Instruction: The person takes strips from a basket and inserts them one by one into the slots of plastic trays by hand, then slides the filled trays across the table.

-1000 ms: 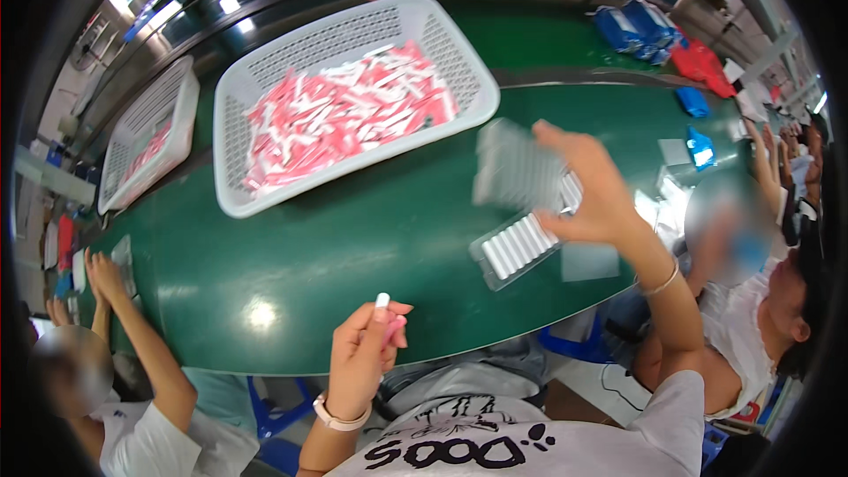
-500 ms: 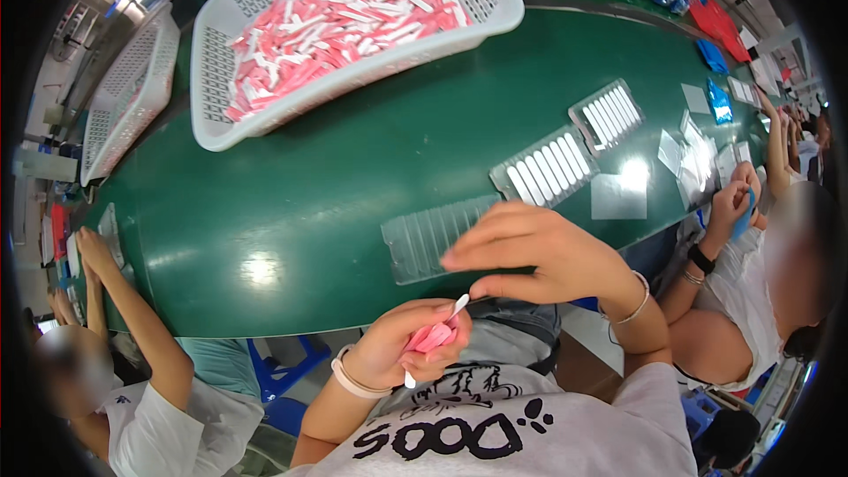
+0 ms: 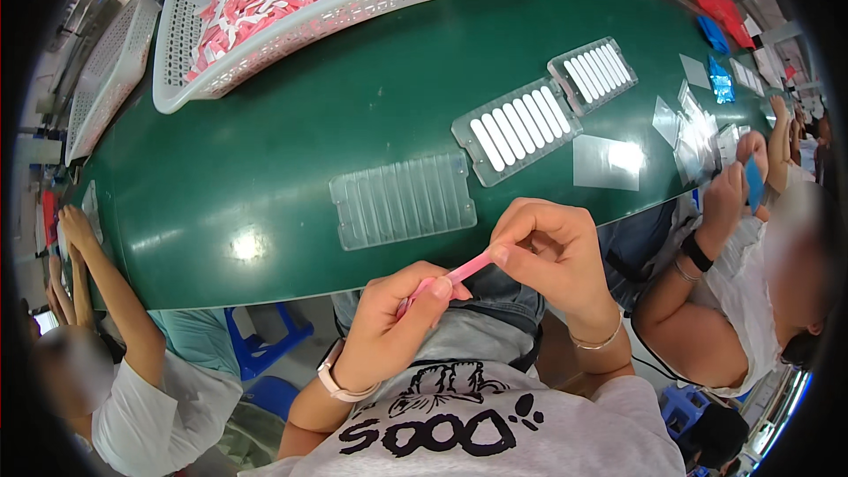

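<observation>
My left hand [image 3: 397, 314] grips one end of a small pink stick [image 3: 459, 274], held over my lap at the near edge of the green table [image 3: 291, 106]. My right hand [image 3: 552, 252] pinches the stick's other end with thumb and forefinger. Just beyond my hands lies an empty clear plastic tray [image 3: 404, 200] with several long slots. Two more clear trays [image 3: 517, 130] [image 3: 594, 73], filled with white sticks, lie to the right of it.
A white basket [image 3: 300, 0] heaped with pink and white sticks stands at the far side; another white basket [image 3: 106, 79] is at the left. Clear sheets [image 3: 608, 162] and blue packs lie right. Other people sit on both sides, their hands at the table edge.
My right hand set the clear tray down on the table, then came back to my lap and took the free end of the pink stick that my left hand holds.
</observation>
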{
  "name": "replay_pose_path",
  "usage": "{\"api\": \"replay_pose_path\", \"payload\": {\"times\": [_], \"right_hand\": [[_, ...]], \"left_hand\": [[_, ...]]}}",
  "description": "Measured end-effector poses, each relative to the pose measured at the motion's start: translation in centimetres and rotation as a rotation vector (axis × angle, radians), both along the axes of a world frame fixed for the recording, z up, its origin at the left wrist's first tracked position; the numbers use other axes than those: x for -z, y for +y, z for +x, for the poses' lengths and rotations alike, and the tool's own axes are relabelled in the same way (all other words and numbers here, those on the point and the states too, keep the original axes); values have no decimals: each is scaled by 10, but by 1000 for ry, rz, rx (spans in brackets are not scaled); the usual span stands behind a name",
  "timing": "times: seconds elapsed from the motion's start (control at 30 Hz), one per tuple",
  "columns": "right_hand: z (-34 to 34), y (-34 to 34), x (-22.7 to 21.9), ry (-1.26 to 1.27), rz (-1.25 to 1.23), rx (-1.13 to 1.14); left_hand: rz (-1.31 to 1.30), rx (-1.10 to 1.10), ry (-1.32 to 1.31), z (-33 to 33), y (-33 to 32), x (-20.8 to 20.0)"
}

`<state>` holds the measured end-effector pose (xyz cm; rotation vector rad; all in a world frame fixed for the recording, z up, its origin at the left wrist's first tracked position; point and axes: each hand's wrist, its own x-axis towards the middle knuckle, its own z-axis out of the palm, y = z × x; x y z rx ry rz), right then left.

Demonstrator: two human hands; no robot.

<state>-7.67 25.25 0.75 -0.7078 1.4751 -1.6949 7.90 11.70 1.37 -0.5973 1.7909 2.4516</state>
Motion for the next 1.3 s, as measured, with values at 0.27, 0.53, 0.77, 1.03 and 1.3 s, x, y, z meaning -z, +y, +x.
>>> {"api": "replay_pose_path", "payload": {"times": [0.27, 0.53, 0.77, 1.03, 1.3], "right_hand": [[23, 16, 9, 241, -240, -113], [-18, -40, 4, 640, 118, 92], [-24, -54, 16, 1178, 290, 102], [-8, -26, -12, 532, 15, -152], [-4, 15, -25, 119, -545, -712]], "left_hand": [[370, -49, -60, 27, 24, 3], [414, -196, -70, 65, 37, -1], [291, -325, -50, 69, 28, -3], [243, -249, -20, 17, 12, 4], [-107, -234, -112, 14, -4, 29]]}}
